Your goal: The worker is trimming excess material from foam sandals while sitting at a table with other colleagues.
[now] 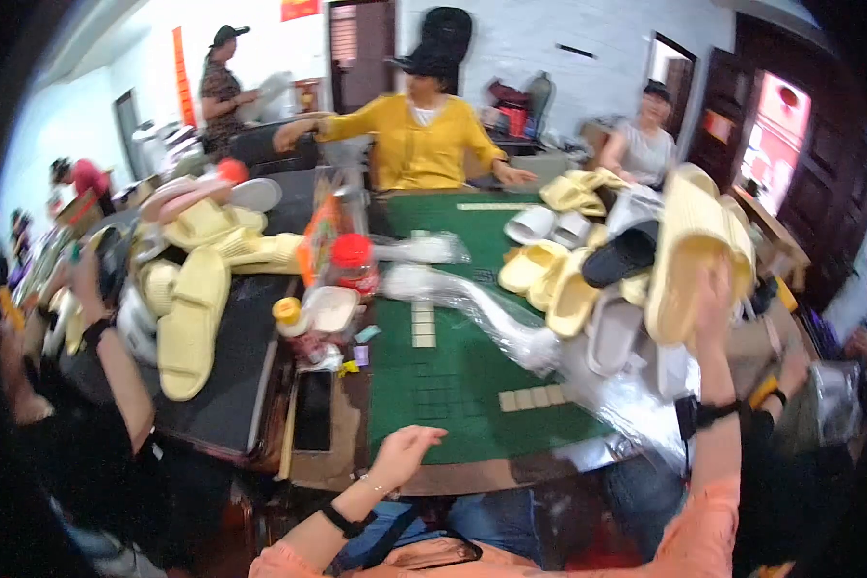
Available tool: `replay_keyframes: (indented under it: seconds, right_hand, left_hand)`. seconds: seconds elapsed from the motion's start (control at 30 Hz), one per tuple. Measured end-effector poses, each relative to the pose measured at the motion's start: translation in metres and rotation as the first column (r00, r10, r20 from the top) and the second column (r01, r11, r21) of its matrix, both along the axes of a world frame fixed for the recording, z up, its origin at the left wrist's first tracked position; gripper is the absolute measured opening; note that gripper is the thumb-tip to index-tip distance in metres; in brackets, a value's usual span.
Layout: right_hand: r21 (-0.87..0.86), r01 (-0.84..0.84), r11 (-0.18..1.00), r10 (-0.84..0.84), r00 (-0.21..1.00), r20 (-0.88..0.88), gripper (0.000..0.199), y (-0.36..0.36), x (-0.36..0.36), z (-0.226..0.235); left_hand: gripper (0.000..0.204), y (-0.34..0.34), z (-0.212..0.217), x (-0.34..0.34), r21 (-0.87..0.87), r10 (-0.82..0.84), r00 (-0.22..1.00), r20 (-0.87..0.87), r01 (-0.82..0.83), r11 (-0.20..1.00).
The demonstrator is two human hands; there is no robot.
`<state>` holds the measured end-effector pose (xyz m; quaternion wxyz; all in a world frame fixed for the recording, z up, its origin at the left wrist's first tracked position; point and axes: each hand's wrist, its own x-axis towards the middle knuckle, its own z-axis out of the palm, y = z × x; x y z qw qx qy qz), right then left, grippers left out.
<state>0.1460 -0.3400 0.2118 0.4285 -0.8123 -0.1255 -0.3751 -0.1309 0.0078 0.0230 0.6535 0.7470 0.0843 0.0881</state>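
My right hand (711,301) is raised at the right side and grips a pale yellow foam slipper (689,226) from below; the slipper stands on edge above a heap of slippers (568,289). My left hand (405,453) hovers over the near edge of the green table top (453,385), fingers loosely apart and holding nothing. Both wrists wear dark bands. Crumpled clear plastic bags (491,313) lie between the two hands.
Another pile of yellow slippers (197,289) lies on a dark board at the left. A red-lidded jar (354,262) and small containers stand beside it. A person in a yellow top (424,135) sits opposite; other people sit or stand around, with one arm (116,356) at my left.
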Motion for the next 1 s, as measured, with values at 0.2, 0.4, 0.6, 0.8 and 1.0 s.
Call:
replay_keyframes:
  seconds: [0.2, 0.4, 0.6, 0.8, 1.0]
  right_hand:
    - [-0.352, 0.178, 0.919, -0.123, 0.977, 0.174, 0.049, 0.052, 0.075, 0.031]
    - [-0.501, 0.254, 0.827, -0.298, 0.955, -0.007, 0.053, 0.063, 0.123, 0.034]
    - [-0.545, 0.356, 0.759, -0.46, 0.885, -0.063, 0.051, 0.048, 0.155, 0.024]
    - [-0.753, 0.001, 0.658, -0.411, 0.838, -0.359, 0.051, 0.014, 0.202, -0.018]
    - [-0.428, -0.054, 0.902, -0.149, 0.893, -0.425, 0.051, -0.031, 0.214, -0.02]
  left_hand:
    - [0.029, 0.012, 0.022, -0.011, -0.03, -0.011, 0.995, -0.096, 0.008, 1.0]
    - [0.026, 0.026, 0.05, -0.021, 0.091, 0.079, 0.989, -0.123, -0.068, 0.994]
    - [0.026, 0.045, 0.045, -0.037, 0.033, 0.184, 0.972, -0.145, -0.181, 0.983]
    - [0.023, 0.054, 0.063, -0.038, 0.104, 0.256, 0.959, -0.122, -0.244, 0.964]
    - [0.012, 0.094, 0.111, -0.047, 0.301, 0.551, 0.791, 0.264, -0.611, 0.733]
